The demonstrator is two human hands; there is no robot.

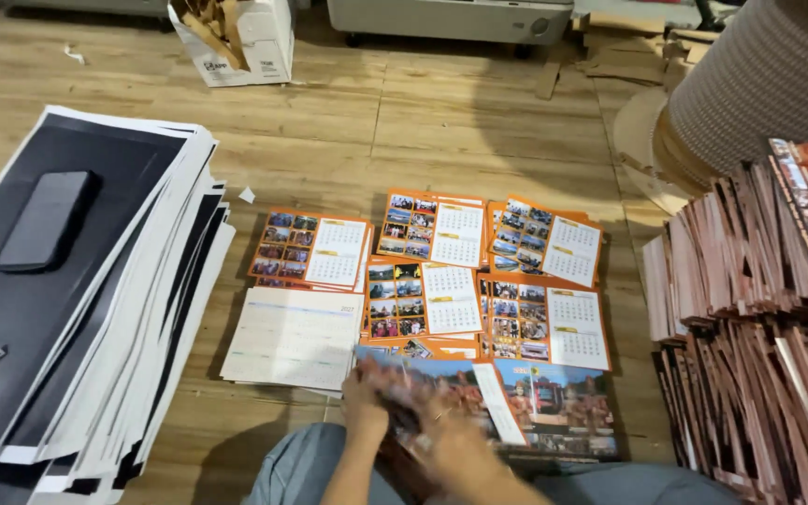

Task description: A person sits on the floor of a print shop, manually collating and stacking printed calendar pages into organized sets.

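My left hand [364, 404] and my right hand [451, 447] are both low in the view, just above my knees, and they close together on a small bundle of printed sheets [411, 393]; the motion blurs them, so I cannot tell exactly how the fingers lie, only that both hands grip the bundle between them rather than lying flat. The bundle sits at the near edge of the calendar pages [451, 276] laid out in orange-bordered piles on the floor, touching the colourful cover sheet [554, 402] beside my right hand. To handle it well, I judge I should keep the edges squared and the grip light, so no sheet creases or slides out crooked onto the neighbouring piles. To the left of them lies a pale, plain-looking pile [292, 337]. Further left rises a tall stack of black and white sheets [86, 309] with a dark phone [47, 220] resting on top. On my right stand leaning stacks of brown-edged printed cards [750, 318], and behind them a large ribbed roll [769, 75]. The wooden floor [348, 131] runs back to a white carton [236, 37] holding cardboard scraps.
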